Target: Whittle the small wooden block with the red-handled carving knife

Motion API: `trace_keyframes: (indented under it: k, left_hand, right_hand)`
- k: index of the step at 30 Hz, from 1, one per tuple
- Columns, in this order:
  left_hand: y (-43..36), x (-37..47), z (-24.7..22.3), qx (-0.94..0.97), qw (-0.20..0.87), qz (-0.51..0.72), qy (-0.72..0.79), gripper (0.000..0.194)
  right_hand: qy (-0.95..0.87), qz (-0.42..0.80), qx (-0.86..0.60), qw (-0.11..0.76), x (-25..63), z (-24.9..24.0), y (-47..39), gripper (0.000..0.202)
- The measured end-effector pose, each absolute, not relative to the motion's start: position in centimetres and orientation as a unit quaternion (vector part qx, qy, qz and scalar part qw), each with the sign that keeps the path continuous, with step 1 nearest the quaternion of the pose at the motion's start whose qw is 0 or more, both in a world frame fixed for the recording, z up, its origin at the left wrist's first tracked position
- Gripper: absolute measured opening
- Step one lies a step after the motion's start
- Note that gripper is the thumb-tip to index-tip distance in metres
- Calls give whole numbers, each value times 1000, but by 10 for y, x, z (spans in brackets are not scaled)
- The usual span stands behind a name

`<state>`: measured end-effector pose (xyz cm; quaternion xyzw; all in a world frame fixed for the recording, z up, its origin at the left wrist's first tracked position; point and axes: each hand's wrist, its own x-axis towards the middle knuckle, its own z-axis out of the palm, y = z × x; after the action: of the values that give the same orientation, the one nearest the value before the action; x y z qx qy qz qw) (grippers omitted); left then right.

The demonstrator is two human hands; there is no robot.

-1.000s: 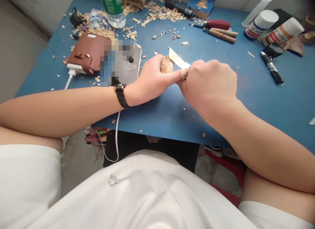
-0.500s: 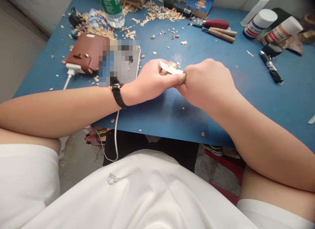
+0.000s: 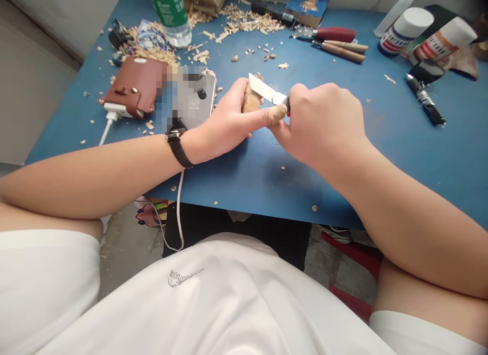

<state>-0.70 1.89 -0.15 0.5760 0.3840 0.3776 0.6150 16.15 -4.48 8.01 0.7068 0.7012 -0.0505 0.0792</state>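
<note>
Left hand (image 3: 229, 112) holds wood piece (image 3: 251, 101); right hand (image 3: 324, 118) grips knife (image 3: 267, 90).

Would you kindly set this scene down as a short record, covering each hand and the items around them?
Left hand: grips a wooden piece
Right hand: holds a knife, blade at the piece; contact unclear
Surface: blue table
Table's left: brown leather case, green-labelled bottle
Far side: wood shavings, red-handled tool
Table's right: two white-capped bottles

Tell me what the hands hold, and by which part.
The right hand grips a knife by its handle, mostly hidden; the left hand holds a wooden piece by its near end, partly hidden.
</note>
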Motion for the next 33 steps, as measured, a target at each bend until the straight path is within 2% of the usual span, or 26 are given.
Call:
trace_keyframes:
  k: [8, 16, 20, 28, 33]
  left_hand:
    - [14, -13, -1, 674, 556, 357, 331, 48]
    - [15, -7, -8, 682, 549, 361, 321, 77]
    - [25, -4, -19, 675, 559, 373, 305, 89]
    - [26, 6, -18, 657, 546, 410, 320, 76]
    - [32, 1, -24, 674, 560, 385, 290, 77]
  right_hand:
    - [780, -42, 615, 103, 174, 76, -42, 51]
    - [769, 25, 621, 152, 169, 69, -38, 41]
    - [743, 15, 656, 132, 164, 66, -34, 41]
    - [686, -52, 722, 81, 157, 75, -37, 47]
    - [724, -32, 682, 101, 164, 73, -38, 48]
